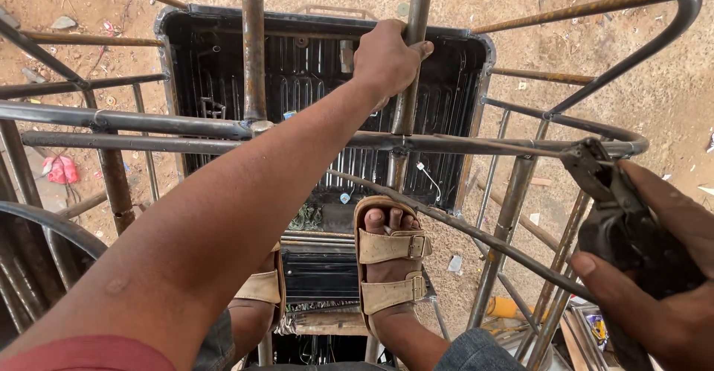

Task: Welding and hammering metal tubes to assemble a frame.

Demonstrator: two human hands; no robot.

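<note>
From the head camera, looking straight down through a welded frame, the left arm is stretching out long and nearly straight from the lower left, and the left hand [387,62] is wrapping its fingers and thumb around an upright steel pipe [411,51], clenching it just above where it meets the horizontal rail [186,125]. At the right edge the right hand [658,267] is curling, fingers folded over, around the black handle of a welding electrode holder [606,207], whose worn jaw is pointing up and left and sitting right at the curved end of the rail, though whether it is touching the metal cannot be told. Two uprights are rising side by side near the middle: the one being gripped and a rustier second pipe [253,43] to its left. Two feet in tan sandals are standing below; the right sandal [390,263] is showing two buckled straps, while the left sandal [260,285] is lying mostly hidden under the forearm. Beneath the frame a black ribbed metal tray [461,96] is lying on the sandy ground [654,96], and a single red scrap [61,168] is lying on the dirt at the far left.
</note>
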